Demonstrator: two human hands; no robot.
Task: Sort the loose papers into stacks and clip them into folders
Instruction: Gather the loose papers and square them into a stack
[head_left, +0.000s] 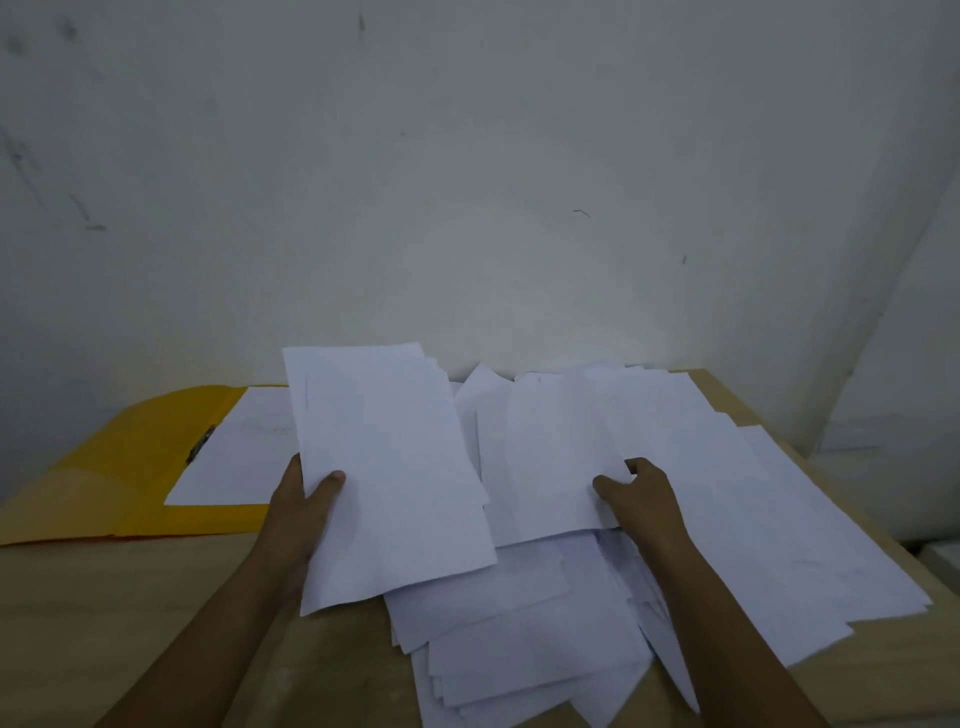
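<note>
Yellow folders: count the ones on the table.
1. A yellow folder lies open at the table's left, a sheet under its clip, beside the left hand. More may be hidden under the loose papers.

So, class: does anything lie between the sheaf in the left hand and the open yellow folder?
Nothing visible does. The sheaf held by the left hand overlaps the right edge of the yellow folder, whose clipped sheets lie uncovered.

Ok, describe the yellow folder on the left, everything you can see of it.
The yellow folder lies open and flat on the wooden table at the far left, near the wall. It looks like thin card, with a paler flap at its near left corner. A dark metal clip at its spine holds white sheets. The stack of papers gripped by the left hand hides its right edge.
</note>
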